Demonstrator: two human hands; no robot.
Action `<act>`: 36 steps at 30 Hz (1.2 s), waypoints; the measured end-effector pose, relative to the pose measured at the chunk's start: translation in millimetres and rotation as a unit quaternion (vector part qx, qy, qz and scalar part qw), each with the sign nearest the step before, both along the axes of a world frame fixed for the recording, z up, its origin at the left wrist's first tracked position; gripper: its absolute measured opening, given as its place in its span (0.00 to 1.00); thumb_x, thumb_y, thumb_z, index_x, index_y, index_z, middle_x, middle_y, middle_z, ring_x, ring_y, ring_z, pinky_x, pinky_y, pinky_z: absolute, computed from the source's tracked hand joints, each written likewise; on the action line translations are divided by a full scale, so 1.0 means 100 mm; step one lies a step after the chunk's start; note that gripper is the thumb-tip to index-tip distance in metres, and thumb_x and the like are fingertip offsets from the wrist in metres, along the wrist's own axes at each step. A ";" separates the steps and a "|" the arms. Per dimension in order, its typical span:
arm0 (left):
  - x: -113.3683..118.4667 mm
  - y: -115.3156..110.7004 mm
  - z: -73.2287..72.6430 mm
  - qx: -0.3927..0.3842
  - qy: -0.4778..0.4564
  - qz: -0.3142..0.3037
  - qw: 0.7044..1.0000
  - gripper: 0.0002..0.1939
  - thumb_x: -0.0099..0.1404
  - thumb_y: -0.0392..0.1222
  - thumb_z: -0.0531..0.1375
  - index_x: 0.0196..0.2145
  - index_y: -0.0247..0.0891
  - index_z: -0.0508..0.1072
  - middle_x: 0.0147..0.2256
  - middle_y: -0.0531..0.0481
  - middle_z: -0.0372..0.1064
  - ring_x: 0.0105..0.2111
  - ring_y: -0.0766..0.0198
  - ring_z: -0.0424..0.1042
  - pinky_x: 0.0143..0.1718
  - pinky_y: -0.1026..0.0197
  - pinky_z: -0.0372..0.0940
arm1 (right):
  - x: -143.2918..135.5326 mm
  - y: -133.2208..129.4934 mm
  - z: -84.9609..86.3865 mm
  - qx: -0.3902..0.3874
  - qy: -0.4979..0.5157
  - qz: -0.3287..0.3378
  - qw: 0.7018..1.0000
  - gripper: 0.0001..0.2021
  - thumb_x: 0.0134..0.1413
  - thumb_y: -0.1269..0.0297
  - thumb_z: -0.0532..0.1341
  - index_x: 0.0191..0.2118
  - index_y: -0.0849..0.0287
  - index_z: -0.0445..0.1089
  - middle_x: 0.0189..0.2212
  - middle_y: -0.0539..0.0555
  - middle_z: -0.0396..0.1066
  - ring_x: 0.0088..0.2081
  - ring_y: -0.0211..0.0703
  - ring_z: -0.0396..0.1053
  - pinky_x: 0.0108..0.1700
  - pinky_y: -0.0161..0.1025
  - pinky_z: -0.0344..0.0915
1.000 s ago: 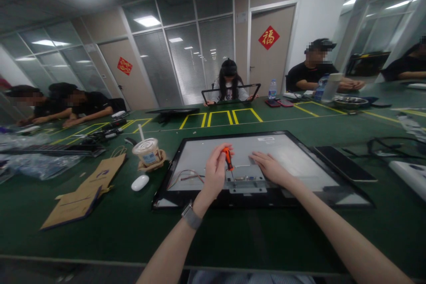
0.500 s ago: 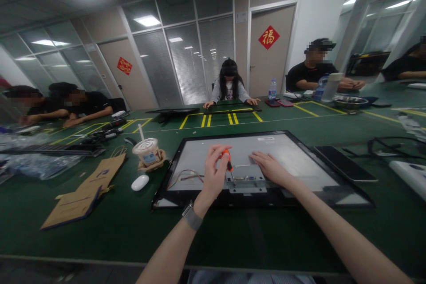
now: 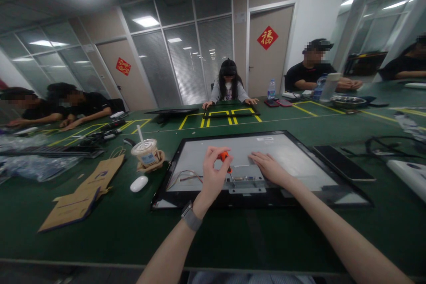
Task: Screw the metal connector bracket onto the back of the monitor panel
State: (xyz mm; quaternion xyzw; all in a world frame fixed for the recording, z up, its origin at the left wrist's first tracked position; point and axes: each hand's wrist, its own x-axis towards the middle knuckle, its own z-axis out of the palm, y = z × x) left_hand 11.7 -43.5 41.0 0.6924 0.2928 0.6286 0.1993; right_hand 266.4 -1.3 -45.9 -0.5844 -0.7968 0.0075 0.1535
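A flat panel (image 3: 299,164) with a black frame and grey back lies on the green table (image 3: 133,244). Near its front edge a metal bracket (image 3: 248,190) with connector ports is fixed. My left hand (image 3: 214,171), a watch (image 3: 191,216) on its wrist, grips an orange and black screwdriver (image 3: 225,156) whose shaft points down at the bracket's left part; the tip is too small to make out. Flat on the panel's back, just behind the bracket, rests my right hand (image 3: 270,168) with its fingers stretched out. Thin wires (image 3: 189,176) run across the panel's left side.
Left of the panel are a drink cup (image 3: 146,153) with a straw, a white mouse (image 3: 139,183) and a brown paper bag (image 3: 76,199). On the right lie a black phone-like slab (image 3: 344,162), cables and a white device (image 3: 408,177). Several people sit around the table.
The fingers of my left hand have shifted slightly around the screwdriver handle, which shows at a different angle. My right hand stays on the panel. The whole view has moved slightly.
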 end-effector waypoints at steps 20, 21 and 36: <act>-0.02 0.00 0.02 -0.036 -0.019 -0.065 0.997 0.17 0.77 0.48 0.50 0.47 0.38 0.75 0.41 0.45 0.72 0.39 0.61 0.72 0.44 0.58 0.67 | 0.00 -0.01 0.04 -0.015 0.009 0.002 1.000 0.26 0.70 0.68 0.43 0.66 0.60 0.66 0.68 0.64 0.61 0.68 0.57 0.59 0.68 0.64 0.54; -0.02 0.00 0.02 -0.034 -0.014 -0.064 0.997 0.16 0.77 0.48 0.51 0.47 0.39 0.75 0.41 0.45 0.71 0.40 0.61 0.72 0.44 0.58 0.67 | 0.00 -0.01 0.03 -0.012 0.007 0.001 1.000 0.26 0.70 0.68 0.43 0.66 0.60 0.66 0.68 0.65 0.61 0.68 0.57 0.60 0.67 0.64 0.54; -0.02 -0.01 0.04 -0.023 0.025 -0.016 0.999 0.11 0.72 0.40 0.56 0.47 0.41 0.77 0.40 0.48 0.65 0.36 0.63 0.68 0.42 0.60 0.66 | -0.01 -0.02 0.03 -0.012 0.007 -0.010 1.000 0.25 0.71 0.68 0.44 0.66 0.57 0.66 0.68 0.62 0.61 0.69 0.55 0.59 0.68 0.61 0.53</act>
